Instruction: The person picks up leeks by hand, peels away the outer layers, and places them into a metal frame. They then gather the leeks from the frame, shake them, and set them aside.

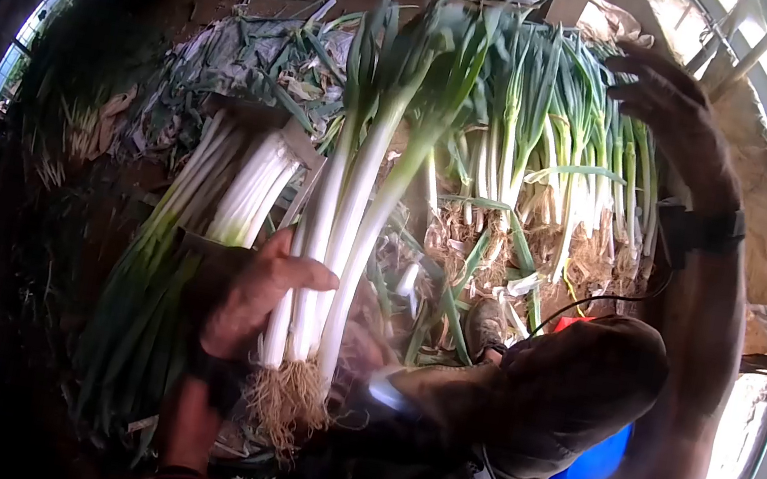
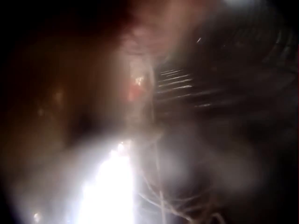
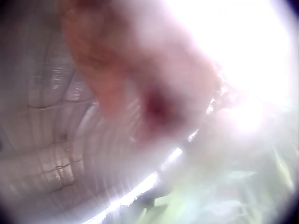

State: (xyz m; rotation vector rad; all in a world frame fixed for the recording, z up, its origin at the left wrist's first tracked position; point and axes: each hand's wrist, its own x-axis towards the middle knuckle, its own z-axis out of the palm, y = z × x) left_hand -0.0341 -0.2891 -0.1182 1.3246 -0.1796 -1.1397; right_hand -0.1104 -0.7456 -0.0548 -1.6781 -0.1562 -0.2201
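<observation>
Several long green onions [image 1: 376, 152] with white stems and bushy roots stand nearly upright in my left hand [image 1: 258, 295]. The left thumb lies across their white stems, just above the roots. A blurred part of the left hand [image 2: 152, 35] and thin root strands [image 2: 161, 196] show in the left wrist view. My right hand [image 1: 666, 99] reaches out with fingers apart, at the leaf tops of a row of green onions [image 1: 584, 162]. It holds nothing visible. The right wrist view shows the right hand [image 3: 140, 60] strongly blurred, with pale green leaves below.
Trimmed green onions [image 1: 256, 183] lie in a pile left of the left hand, white ends up. Behind them, leaf scraps [image 1: 250, 65] cover the ground. A shoe [image 1: 485, 328] and a bent knee [image 1: 599, 377] are at lower right. A cable runs from the right wrist.
</observation>
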